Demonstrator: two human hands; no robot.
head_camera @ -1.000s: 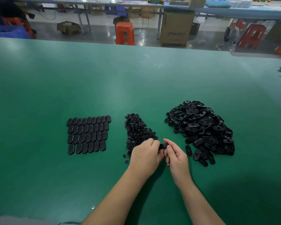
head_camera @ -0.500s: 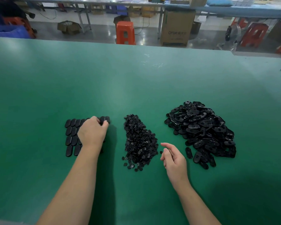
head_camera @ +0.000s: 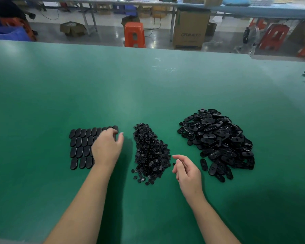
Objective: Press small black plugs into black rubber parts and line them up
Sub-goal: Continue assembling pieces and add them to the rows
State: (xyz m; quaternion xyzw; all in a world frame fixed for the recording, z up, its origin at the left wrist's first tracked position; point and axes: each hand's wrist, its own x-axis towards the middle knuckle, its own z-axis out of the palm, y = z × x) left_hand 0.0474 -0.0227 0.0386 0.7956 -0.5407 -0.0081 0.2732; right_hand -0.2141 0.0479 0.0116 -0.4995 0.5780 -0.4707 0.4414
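On the green counter [head_camera: 148,88] three groups of black pieces lie side by side, loose on the surface rather than in any bin. At the left, finished rubber parts [head_camera: 81,147] are lined up in rows, touching one another. In the middle sits a heap of small plugs [head_camera: 151,152], and at the right a larger heap of unfilled rubber parts [head_camera: 217,138]. The left hand [head_camera: 106,148] lies over the right side of the rows, its fingers curled down onto the far right corner of the top row; whether its grip pinches a part there cannot be told, since the fingertips hide it. The right hand [head_camera: 187,171] hovers between the plug heap and the large heap, its grip loose, fingers slack and holding nothing. Half a second ago the left hand was at the same corner of the rows; its thumb now stands out more to the right. The right hand has barely shifted. Beyond the counter stand an orange stool [head_camera: 134,34] and a cardboard box [head_camera: 191,29].
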